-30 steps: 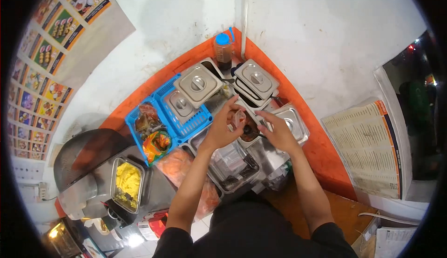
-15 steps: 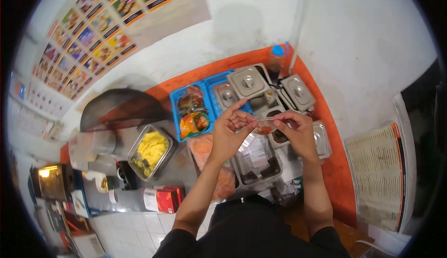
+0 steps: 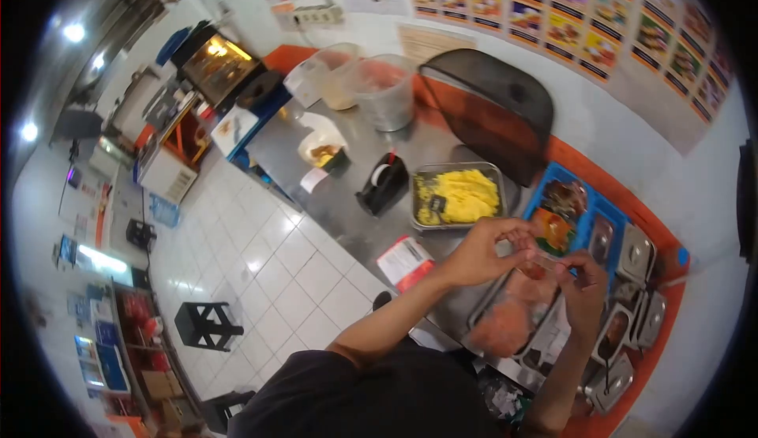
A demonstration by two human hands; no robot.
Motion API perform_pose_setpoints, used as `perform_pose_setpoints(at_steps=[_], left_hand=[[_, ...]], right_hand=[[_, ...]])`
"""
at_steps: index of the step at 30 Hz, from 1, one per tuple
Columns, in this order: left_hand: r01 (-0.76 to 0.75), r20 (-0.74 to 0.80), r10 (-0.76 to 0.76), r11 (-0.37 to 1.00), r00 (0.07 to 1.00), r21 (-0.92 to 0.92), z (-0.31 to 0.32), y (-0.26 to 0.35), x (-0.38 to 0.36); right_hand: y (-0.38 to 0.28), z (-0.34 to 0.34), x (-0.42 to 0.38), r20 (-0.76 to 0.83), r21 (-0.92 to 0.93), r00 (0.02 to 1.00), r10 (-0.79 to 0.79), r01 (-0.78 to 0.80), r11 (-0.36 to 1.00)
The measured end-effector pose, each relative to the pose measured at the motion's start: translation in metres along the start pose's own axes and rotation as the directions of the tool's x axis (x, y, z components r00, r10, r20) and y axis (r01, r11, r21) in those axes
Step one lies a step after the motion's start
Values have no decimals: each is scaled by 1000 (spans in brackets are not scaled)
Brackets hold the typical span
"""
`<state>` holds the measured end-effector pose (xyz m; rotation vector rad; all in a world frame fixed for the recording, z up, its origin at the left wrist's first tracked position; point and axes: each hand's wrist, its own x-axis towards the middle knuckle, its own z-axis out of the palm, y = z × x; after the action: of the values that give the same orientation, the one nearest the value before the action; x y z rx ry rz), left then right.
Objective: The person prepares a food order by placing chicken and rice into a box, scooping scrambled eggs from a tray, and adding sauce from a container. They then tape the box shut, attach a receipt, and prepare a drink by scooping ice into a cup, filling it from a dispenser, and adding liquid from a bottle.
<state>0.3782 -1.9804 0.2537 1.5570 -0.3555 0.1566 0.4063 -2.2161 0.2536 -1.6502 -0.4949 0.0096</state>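
Note:
Between my two hands is a small clear plastic bag (image 3: 542,260) with something reddish in it. My left hand (image 3: 491,255) pinches one side of the bag with thumb and finger. The other side is pinched by my right hand (image 3: 583,284). Beneath the hands lie bags of orange-pink food (image 3: 504,321). Just beyond them is a blue basket (image 3: 586,225) holding packets. To the left of the basket, a metal tray (image 3: 418,218) holds yellow shredded food with a small dark item on it.
A black tape dispenser (image 3: 384,185) and a red-and-white box (image 3: 405,263) are on the steel table (image 3: 335,229). Clear tubs (image 3: 387,102) and a dark mesh cover (image 3: 493,94) stand near the wall. Lidded metal containers (image 3: 636,255) line the right side. A black stool (image 3: 207,325) is on the floor.
My view has swung left, bringing in more of the table and the room. Both hands have shifted from over the metal containers toward the basket and orange-pink bags, still holding the small plastic bag.

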Motion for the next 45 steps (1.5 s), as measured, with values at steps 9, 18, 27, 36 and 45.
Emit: perform_pose_setpoints(at_steps=[9, 18, 27, 36, 45], left_hand=[[105, -460, -48, 990, 887, 98, -367, -37, -143], [569, -806, -281, 818, 520, 82, -601, -6, -389], [705, -563, -551, 704, 616, 84, -640, -66, -361], [239, -16, -335, 640, 942, 731, -673, -209, -258], [-162, 440, -277, 662, 854, 731, -732, -248, -239]], right_hand=[[22, 385, 124, 328, -42, 944, -28, 44, 998], [155, 668, 266, 299, -136, 954, 34, 7, 991], [156, 635, 166, 45, -243, 945, 324, -304, 921], [174, 561, 164, -499, -556, 866, 37, -353, 753], [273, 532, 234, -558, -670, 829, 46, -482, 565]])
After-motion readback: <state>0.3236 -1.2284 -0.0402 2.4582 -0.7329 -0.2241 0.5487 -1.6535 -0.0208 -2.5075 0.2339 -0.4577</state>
